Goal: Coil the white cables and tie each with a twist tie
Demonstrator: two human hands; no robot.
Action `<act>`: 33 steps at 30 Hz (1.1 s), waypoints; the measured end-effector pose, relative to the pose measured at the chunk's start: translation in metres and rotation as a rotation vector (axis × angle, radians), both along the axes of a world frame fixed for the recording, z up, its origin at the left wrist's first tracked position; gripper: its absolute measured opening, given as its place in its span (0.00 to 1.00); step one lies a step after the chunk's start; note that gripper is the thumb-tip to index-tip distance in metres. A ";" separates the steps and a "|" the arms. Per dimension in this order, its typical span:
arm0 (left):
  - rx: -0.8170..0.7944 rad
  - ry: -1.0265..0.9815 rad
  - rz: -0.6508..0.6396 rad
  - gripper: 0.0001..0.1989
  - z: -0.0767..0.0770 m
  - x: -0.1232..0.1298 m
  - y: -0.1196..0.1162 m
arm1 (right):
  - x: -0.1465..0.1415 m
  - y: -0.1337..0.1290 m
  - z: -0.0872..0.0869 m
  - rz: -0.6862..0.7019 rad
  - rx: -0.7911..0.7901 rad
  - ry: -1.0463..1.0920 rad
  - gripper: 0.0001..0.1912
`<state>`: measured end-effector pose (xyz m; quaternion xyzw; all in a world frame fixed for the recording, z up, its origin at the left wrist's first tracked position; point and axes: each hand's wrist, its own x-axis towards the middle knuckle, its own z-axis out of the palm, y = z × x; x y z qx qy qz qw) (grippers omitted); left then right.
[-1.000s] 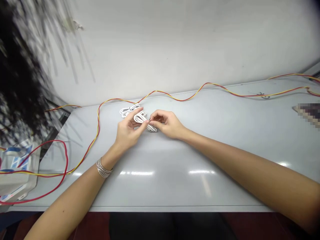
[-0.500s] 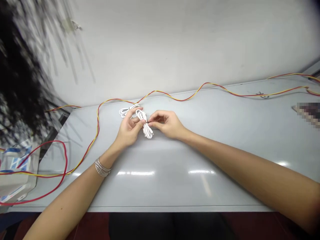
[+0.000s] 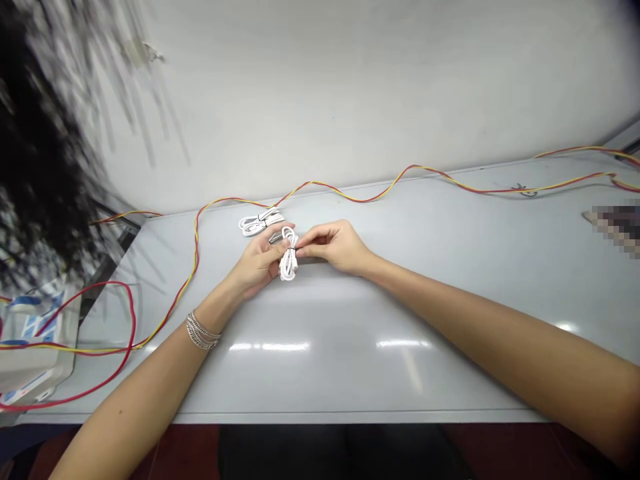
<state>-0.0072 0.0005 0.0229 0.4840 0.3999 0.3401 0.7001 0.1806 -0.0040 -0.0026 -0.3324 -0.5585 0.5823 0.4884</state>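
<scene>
A coiled white cable [image 3: 289,265] is held above the grey table between my two hands, with a thin black tie around its middle. My left hand [image 3: 257,263] grips the coil from the left, thumb on its front. My right hand [image 3: 337,248] is closed in a pinch at the coil's right side, where the black tie's end sits between the fingertips. Behind my left hand, a second tied white cable bundle [image 3: 255,225] lies on the table.
A twisted red and yellow wire [image 3: 367,199] runs along the back of the grey table [image 3: 350,373]. At the left stands a white and blue device [image 3: 37,347] with a red wire looped over it. Small dark ties [image 3: 525,192] lie at the back right. Dark blurred strands cover the upper left.
The held coil has turned more upright and sits slightly lower, and my left hand has rotated with it. More of the bundle behind now shows. My right hand has barely moved.
</scene>
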 end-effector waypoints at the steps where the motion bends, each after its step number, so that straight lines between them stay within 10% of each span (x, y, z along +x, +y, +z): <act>1: -0.012 0.004 0.003 0.27 0.000 0.000 0.000 | -0.001 -0.001 0.000 -0.011 0.010 -0.001 0.12; 21: 0.389 0.184 0.200 0.17 -0.009 0.003 -0.002 | -0.004 -0.006 0.001 -0.253 0.272 -0.177 0.04; 33: 0.077 0.016 0.019 0.23 -0.005 0.000 0.001 | -0.002 -0.011 0.003 -0.302 0.494 -0.296 0.05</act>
